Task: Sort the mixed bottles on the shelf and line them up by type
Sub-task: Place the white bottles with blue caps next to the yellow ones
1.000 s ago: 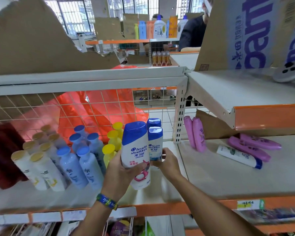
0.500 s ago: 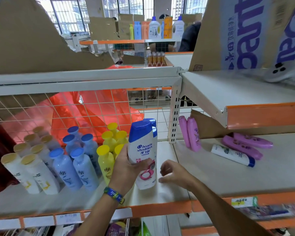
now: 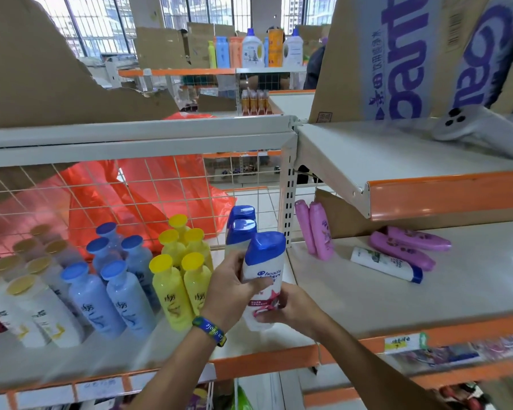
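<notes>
My left hand [image 3: 230,287] grips a white shampoo bottle with a blue cap [image 3: 265,261], held upright at the right end of the left shelf [image 3: 116,359]. My right hand [image 3: 292,307] grips the same bottle low down on its right side. Two more blue-capped shampoo bottles [image 3: 240,224] stand in a line right behind it. To the left stand grouped yellow bottles [image 3: 172,291], light-blue bottles [image 3: 110,291] and white gold-capped bottles [image 3: 33,303]. On the right shelf [image 3: 397,306] two pink bottles [image 3: 316,230] stand upright, while two more pink bottles [image 3: 409,247] and a white bottle [image 3: 384,263] lie flat.
A wire mesh back [image 3: 101,196] with a red plastic bag [image 3: 125,199] behind it closes the left shelf. An upright post [image 3: 288,199] separates the two bays. The upper right shelf [image 3: 397,161] carries a large cardboard box [image 3: 412,54] and a grey device [image 3: 483,128].
My right hand let go of the rear bottle, drew back, then came onto the lower part of the bottle in my left hand. That bottle moved right, into line before the two others.
</notes>
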`<action>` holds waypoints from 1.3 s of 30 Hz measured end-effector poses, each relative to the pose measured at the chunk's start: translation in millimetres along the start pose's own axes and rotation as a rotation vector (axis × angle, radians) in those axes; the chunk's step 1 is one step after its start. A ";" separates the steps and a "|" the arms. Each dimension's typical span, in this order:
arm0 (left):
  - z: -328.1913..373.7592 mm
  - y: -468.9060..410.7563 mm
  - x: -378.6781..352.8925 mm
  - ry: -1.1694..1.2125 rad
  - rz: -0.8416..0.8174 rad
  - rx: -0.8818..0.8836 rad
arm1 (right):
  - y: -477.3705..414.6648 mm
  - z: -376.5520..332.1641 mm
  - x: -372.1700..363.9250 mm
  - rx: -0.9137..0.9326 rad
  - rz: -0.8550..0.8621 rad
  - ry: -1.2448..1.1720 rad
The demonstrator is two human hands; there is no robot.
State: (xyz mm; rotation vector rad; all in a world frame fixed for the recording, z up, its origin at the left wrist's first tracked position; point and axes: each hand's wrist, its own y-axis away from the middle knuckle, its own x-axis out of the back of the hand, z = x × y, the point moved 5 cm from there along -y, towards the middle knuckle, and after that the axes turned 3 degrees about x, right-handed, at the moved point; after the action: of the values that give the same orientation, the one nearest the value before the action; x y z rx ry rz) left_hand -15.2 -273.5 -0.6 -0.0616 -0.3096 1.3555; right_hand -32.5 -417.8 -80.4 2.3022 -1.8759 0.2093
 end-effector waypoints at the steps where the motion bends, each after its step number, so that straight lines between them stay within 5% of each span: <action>1: -1.0 -0.7 -0.2 0.004 -0.002 0.000 | -0.5 1.5 0.6 0.001 0.018 -0.004; 14: 9.3 18.0 31.1 -0.150 0.100 -0.137 | -9.7 17.5 -6.0 -0.076 0.176 0.090; 39: 23.8 36.7 48.6 -0.245 0.169 -0.195 | -26.1 17.3 -37.3 -0.058 0.150 0.091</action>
State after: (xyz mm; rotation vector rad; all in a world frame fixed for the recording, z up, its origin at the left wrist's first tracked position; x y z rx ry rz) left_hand -47.3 -221.6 23.0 -0.0860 -0.6544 1.4995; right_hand -14.3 -380.6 -106.2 2.0798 -1.9821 0.2699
